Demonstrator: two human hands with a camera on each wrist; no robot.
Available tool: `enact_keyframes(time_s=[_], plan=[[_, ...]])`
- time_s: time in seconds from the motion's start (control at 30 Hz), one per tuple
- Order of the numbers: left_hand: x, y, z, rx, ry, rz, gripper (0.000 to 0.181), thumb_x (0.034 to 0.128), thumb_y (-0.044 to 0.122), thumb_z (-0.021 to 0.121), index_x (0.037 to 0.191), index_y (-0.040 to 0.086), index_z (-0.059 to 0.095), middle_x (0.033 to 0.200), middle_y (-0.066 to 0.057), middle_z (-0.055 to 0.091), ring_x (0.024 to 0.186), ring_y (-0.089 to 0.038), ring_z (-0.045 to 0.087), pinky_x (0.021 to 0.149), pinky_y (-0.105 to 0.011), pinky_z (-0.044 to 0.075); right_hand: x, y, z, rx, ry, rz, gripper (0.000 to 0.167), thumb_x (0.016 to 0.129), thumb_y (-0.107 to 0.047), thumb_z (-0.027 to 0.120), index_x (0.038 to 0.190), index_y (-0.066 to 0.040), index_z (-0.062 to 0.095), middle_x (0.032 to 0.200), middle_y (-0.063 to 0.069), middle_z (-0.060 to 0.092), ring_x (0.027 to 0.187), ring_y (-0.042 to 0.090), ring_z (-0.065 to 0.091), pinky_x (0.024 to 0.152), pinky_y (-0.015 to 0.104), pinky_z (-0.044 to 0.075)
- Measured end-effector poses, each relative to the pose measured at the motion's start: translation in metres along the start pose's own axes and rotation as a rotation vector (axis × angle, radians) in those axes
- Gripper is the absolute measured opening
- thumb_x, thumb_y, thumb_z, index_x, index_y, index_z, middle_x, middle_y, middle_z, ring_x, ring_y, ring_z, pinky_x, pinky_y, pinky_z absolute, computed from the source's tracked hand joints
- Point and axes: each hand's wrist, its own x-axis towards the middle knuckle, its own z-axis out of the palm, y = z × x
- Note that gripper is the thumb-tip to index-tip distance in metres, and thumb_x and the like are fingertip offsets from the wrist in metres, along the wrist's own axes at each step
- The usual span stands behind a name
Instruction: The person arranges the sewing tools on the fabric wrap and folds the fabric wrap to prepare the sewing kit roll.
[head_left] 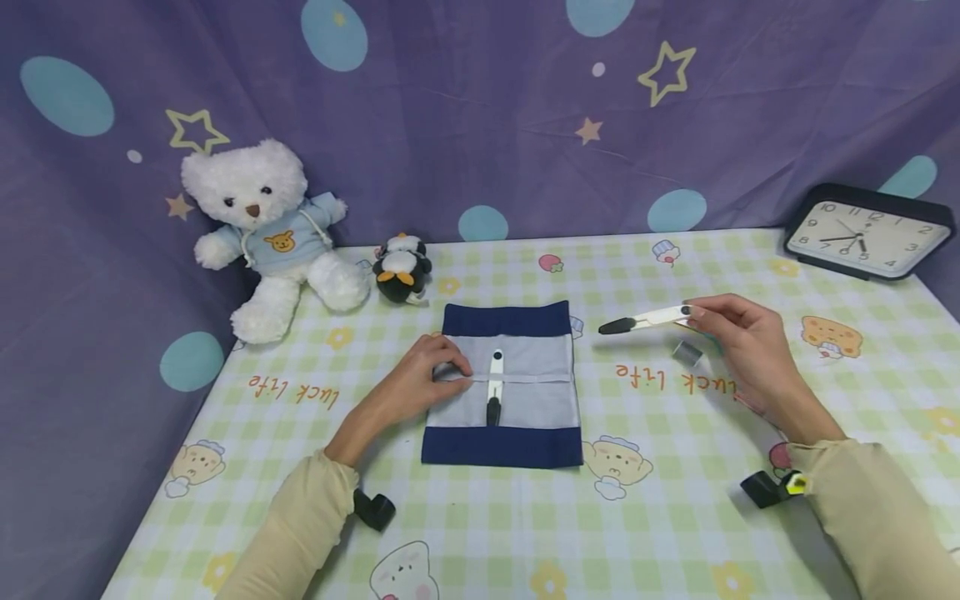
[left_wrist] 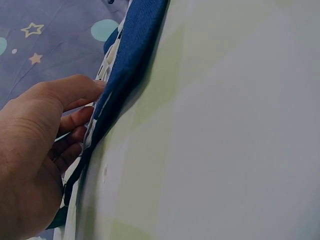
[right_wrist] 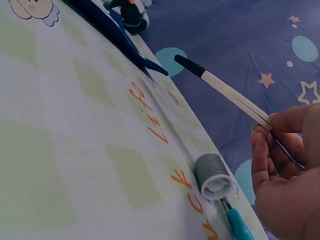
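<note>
A navy-edged cloth [head_left: 501, 447] lies flat, its pale grey middle crossed by a seam. On it rests a slim white tool with a black tip [head_left: 495, 379], tip toward the near band. My left hand [head_left: 408, 383] rests at the cloth's left side, thumb and fingertips over the grey part; in the left wrist view the hand [left_wrist: 45, 135] touches the cloth's edge [left_wrist: 135, 45]. To the right, my right hand [head_left: 750, 350] pinches a similar white tool [head_left: 660, 317] by its end, black tip pointing left; the right wrist view shows this tool [right_wrist: 235, 100] above the table.
A grey thread spool [head_left: 687, 354] lies below the right hand, beside a teal-handled tool [right_wrist: 240, 225]. A white teddy bear [head_left: 277, 242] and a penguin toy [head_left: 401, 268] sit at the back left; a black-framed clock [head_left: 868, 233] stands at the back right.
</note>
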Motion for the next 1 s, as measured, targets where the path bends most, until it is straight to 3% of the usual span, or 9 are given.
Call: enact_keyframes(time_s=[0.4,0.6,1.0], plan=[[0.000,0.000,0.000,0.004,0.001,0.002,0.008,0.0922,0.014,0.081,0.097,0.017,0.076,0.104,0.004,0.062,0.103,-0.020,0.051,0.092,-0.044,0.043,0.011,0.006,0.024,-0.037,-0.061,-0.042,0.011,0.099,-0.005,0.070,0.106,0.000,0.077,0.093,-0.002,0.075,0.083,0.008,0.068,0.075,0.018,0.053],[0.000,0.000,0.000,0.008,-0.001,0.002,0.007,0.0924,0.014,0.080,0.097,0.017,0.076,0.103,0.004,0.062,0.102,-0.020,0.051,0.092,-0.044,0.042,0.016,0.009,0.036,-0.149,-0.064,-0.061,0.016,0.100,-0.012,0.071,0.108,0.001,0.076,0.092,-0.005,0.075,0.083,0.008,0.067,0.078,0.020,0.052],[0.000,-0.001,0.000,0.008,-0.001,0.015,0.007,0.0922,0.013,0.081,0.097,0.017,0.076,0.103,0.004,0.062,0.102,-0.020,0.051,0.093,-0.044,0.043,0.020,0.017,0.060,-0.199,-0.108,-0.028,0.026,0.101,-0.013,0.069,0.114,0.009,0.070,0.095,-0.006,0.073,0.087,0.010,0.067,0.080,0.023,0.052]])
